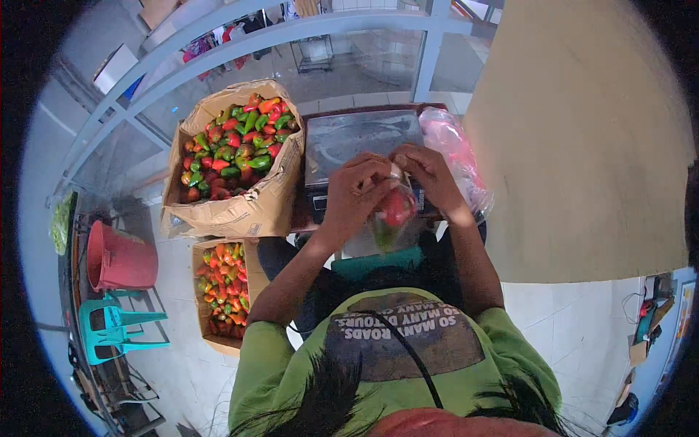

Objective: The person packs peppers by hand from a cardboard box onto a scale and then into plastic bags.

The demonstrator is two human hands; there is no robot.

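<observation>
A clear plastic bag [397,211] with red and green peppers inside hangs in front of me. My left hand [355,191] and my right hand [431,173] are both closed on its gathered neck, fingertips nearly meeting. The exact finger grip is partly hidden. Just beyond the hands lies the dark flat platform of a weighing scale [360,138]. To its right is a bundle of pink and clear plastic bags [455,156].
At the left stands a large cardboard box [240,217] full of red and green peppers. A smaller box [251,258] of peppers sits nearer on the tiled floor. Farther left are a red bucket [127,255] and a teal plastic stool [102,331]. A tan panel [582,146] blocks the right.
</observation>
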